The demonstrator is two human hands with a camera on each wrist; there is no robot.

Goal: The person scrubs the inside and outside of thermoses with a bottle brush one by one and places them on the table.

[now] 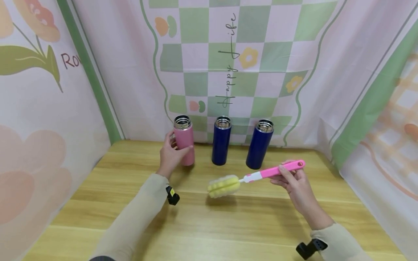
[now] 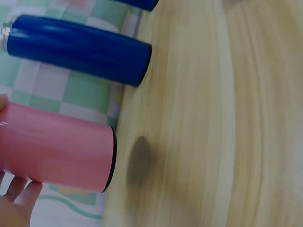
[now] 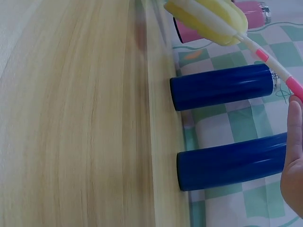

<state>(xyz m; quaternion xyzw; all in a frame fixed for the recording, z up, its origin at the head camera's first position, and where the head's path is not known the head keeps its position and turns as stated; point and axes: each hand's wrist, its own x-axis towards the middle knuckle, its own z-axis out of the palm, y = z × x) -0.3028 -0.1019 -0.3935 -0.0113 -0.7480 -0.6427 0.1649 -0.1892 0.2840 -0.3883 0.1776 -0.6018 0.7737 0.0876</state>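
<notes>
From my distant seat, in the head view, I have my left hand [image 1: 171,154] with its fingers wrapped around the pink bottle [image 1: 184,137], nearly upright. My right hand [image 1: 296,185] grips the brush [image 1: 253,177] by its handle. The brush's long axis goes from half past two to half past eight, crossing the bottle's line; from its yellow head [image 1: 224,186], the bottle's mouth [image 1: 182,122] lies at eleven o'clock, nearer to my left hand.
</notes>
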